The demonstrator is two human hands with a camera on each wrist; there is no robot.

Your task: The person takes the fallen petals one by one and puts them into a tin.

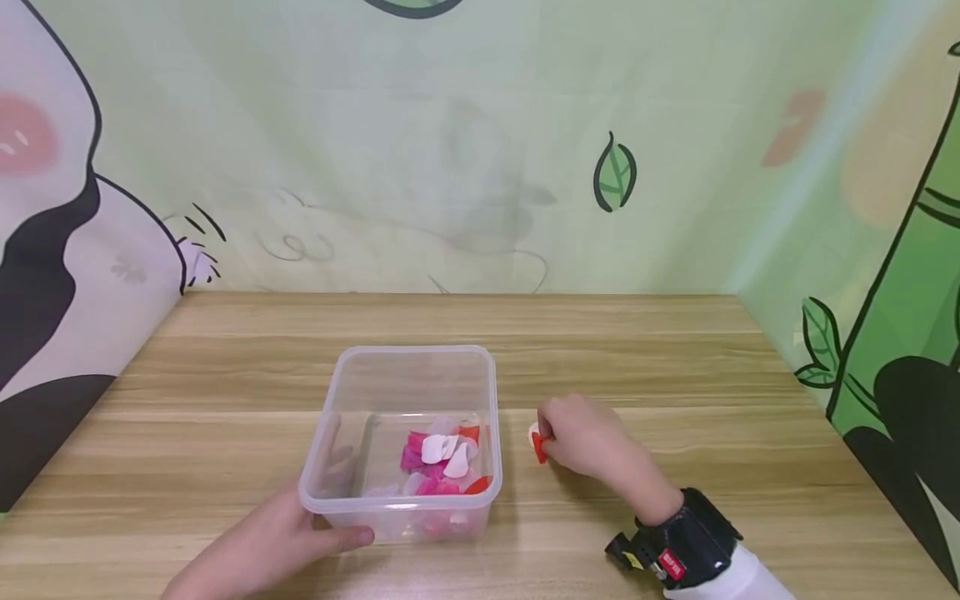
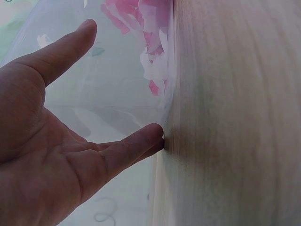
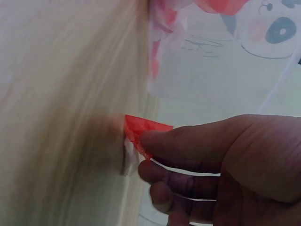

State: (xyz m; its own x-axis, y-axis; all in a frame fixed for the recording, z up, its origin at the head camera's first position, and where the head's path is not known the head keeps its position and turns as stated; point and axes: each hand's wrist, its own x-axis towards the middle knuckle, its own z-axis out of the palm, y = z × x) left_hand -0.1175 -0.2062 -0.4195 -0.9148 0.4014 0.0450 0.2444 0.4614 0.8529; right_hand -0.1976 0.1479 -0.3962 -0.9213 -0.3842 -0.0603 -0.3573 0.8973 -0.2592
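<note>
A clear plastic container point(image 1: 397, 505) stands on the wooden table, with pink, white and red petals point(image 1: 456, 462) heaped toward its right side. Around its near left corner lies my left hand point(image 1: 281, 533), thumb along the front and fingers beside the left wall; in the left wrist view the thumb and fingers are fairly straight. To the right of the container, my right hand point(image 1: 588, 442) pinches a red petal point(image 3: 146, 124) between thumb and fingers, low at the tabletop. A whitish petal point(image 3: 130, 157) sits right against the red one; whether it is also pinched I cannot tell.
The wooden table point(image 1: 637, 350) reaches back to a cloth backdrop point(image 1: 337, 150) printed with cartoon panda and leaf shapes. Similar printed panels flank the left and right sides. A black strap with a small device point(image 1: 686, 542) is worn on the right wrist.
</note>
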